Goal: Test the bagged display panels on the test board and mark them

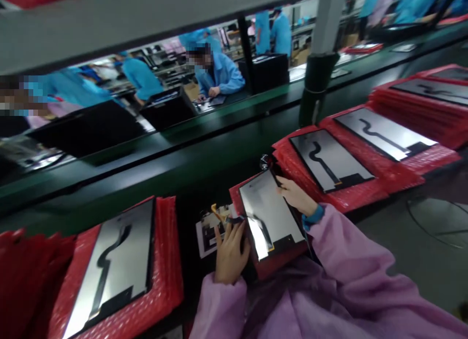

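Note:
In front of me a display panel (268,205) with a silvery back lies tilted over a red bubble-wrap sleeve (278,263). My right hand (297,195), with a blue band at the wrist, grips the panel's upper right edge. At the panel's left side, my left hand (231,251) has its fingers closed on the free end of the black ribbon cable (260,228). Those fingertips partly hide the cable's end. Just beyond them sits a small white-edged test board (207,237) with a gold-coloured flexible strip (218,212).
To the left, another panel (122,251) rests on stacked red sleeves (170,251). More panels (329,159) on red sleeves line the right side. A green bench ledge (175,151) and a wrapped post (316,88) stand ahead. A co-worker (219,76) sits across the line.

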`<control>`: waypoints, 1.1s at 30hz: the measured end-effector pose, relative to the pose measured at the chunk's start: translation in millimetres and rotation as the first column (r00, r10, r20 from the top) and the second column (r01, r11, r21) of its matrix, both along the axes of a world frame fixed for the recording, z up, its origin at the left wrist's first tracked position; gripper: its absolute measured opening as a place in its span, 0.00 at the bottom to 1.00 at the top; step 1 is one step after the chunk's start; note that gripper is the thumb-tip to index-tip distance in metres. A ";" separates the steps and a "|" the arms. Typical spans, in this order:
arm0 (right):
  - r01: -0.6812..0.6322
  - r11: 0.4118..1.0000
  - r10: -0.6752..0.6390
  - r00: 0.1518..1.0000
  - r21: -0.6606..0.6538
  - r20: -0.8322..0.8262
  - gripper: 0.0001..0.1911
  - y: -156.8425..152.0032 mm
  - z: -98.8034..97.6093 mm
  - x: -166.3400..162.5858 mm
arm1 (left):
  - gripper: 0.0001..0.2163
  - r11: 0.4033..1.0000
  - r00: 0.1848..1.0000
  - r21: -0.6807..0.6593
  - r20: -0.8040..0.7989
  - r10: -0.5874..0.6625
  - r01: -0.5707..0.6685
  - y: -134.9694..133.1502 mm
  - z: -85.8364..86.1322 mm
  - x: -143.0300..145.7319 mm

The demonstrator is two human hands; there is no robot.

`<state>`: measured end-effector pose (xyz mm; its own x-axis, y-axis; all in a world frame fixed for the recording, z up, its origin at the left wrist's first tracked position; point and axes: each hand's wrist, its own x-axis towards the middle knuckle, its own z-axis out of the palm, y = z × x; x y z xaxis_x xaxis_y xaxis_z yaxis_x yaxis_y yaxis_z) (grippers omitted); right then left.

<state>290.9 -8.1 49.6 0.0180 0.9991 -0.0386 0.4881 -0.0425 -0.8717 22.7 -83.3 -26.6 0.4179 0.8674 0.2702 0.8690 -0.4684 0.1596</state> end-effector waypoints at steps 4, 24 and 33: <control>0.016 1.000 -0.014 0.994 -0.013 0.109 0.24 -0.2 -10.2 -2.5 | 0.19 0.996 0.999 0.081 0.011 -0.034 0.033 5.9 -4.7 -2.4; -0.664 0.745 0.614 0.718 0.061 0.328 0.11 28.8 -29.4 -98.5 | 0.12 0.947 0.951 0.196 0.130 -0.281 0.254 98.8 22.8 -40.5; -0.637 0.765 0.607 0.762 0.094 0.227 0.11 24.0 -37.6 -105.3 | 0.10 0.933 0.890 0.138 0.282 -0.358 0.332 98.9 22.2 -46.6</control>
<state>185.6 15.9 12.0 -0.6181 0.7838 0.0603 0.5006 0.4516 -0.7386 -23.9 15.6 -4.3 0.5756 0.6518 0.4938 0.5680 -0.7531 0.3321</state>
